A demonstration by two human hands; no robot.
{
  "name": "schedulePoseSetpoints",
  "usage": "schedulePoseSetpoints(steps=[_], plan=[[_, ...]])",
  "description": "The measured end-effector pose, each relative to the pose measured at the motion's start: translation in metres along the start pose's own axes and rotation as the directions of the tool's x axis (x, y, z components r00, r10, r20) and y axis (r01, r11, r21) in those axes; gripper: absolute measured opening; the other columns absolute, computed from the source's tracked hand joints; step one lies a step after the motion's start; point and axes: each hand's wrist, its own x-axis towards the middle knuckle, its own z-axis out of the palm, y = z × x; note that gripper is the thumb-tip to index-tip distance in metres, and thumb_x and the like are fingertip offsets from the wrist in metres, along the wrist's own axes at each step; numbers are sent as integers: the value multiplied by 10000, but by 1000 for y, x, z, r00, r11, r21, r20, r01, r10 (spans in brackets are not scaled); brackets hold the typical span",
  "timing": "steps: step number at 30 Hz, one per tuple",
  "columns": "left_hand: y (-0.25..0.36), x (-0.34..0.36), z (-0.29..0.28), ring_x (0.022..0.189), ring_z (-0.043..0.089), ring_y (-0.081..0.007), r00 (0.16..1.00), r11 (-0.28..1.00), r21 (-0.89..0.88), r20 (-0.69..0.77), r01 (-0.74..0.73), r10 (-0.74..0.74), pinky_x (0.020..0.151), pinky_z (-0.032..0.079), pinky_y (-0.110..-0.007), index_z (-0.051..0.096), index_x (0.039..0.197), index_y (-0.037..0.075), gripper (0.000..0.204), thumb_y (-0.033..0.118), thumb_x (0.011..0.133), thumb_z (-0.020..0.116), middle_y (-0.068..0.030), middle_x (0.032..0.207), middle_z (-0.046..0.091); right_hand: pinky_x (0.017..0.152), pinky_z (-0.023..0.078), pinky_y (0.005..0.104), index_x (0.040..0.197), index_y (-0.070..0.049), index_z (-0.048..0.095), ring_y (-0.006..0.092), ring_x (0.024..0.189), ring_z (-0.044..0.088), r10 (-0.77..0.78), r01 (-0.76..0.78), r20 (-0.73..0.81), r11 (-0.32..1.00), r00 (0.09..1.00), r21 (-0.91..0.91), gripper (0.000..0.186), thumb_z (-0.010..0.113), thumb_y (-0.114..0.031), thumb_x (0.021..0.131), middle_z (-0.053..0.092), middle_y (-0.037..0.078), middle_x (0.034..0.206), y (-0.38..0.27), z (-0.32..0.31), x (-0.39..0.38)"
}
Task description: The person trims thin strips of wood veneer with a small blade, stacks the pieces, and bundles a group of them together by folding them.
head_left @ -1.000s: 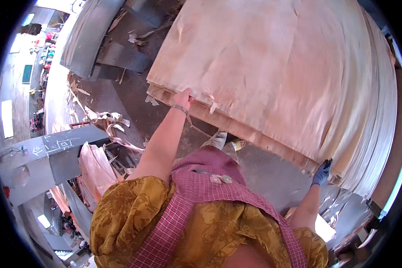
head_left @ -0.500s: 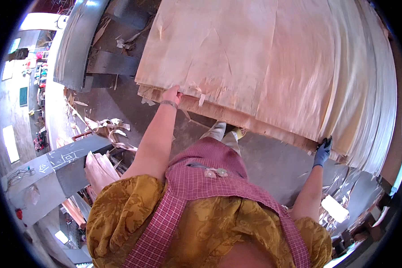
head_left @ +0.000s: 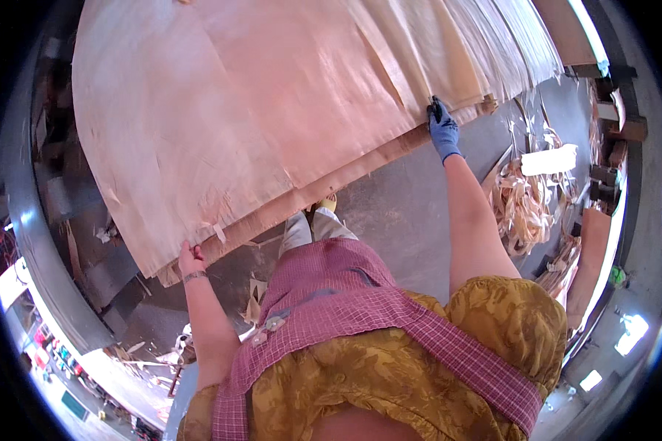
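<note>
A large, pale pinkish wood veneer sheet [head_left: 257,125] lies on top of a stack of similar sheets in front of me. Its near edge runs slantwise, lower at the left. My bare left hand [head_left: 191,261], with a band at the wrist, is closed on that edge near the left corner, beside a small torn flap. Farther right, my right hand [head_left: 443,132] wears a blue and black glove and grips the same edge near the right corner. The fingertips under the sheet are hidden. Lower layers of the stack [head_left: 324,175] show just below the top sheet.
Curled veneer scraps [head_left: 521,206] are heaped on the grey floor [head_left: 397,213] at the right. Behind them stands a brown board [head_left: 590,253]. A long grey metal beam [head_left: 44,257] curves along the left side. More scraps [head_left: 254,301] lie by my legs.
My view has swung to the right, so the stack sits farther left in it and more of the scrap heap shows. Both hands keep hold of the sheet's edge.
</note>
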Motion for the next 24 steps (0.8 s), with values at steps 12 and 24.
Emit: schedulePoseSetpoints(steps=[12, 24], plan=[[7, -13, -2, 543, 529, -71, 1000, 993, -118, -10, 15, -16, 414, 357, -196, 554, 841, 192, 223, 384, 902, 649, 53, 650, 535, 715, 509, 526, 1336, -249, 495, 398, 802, 667, -42, 34, -39, 981, 998, -189, 429, 380, -460, 980, 684, 199, 922, -26, 2, -10], [12, -17, -4, 656, 504, -183, 986, 985, 108, -91, -133, 143, 536, 365, -305, 586, 955, 122, 248, 364, 899, 586, -26, 780, 567, 747, 512, 499, 1337, -218, 497, 384, 833, 662, -67, 59, -71, 992, 995, -108, 436, 480, -427, 955, 680, 199, 923, -28, -3, -12]])
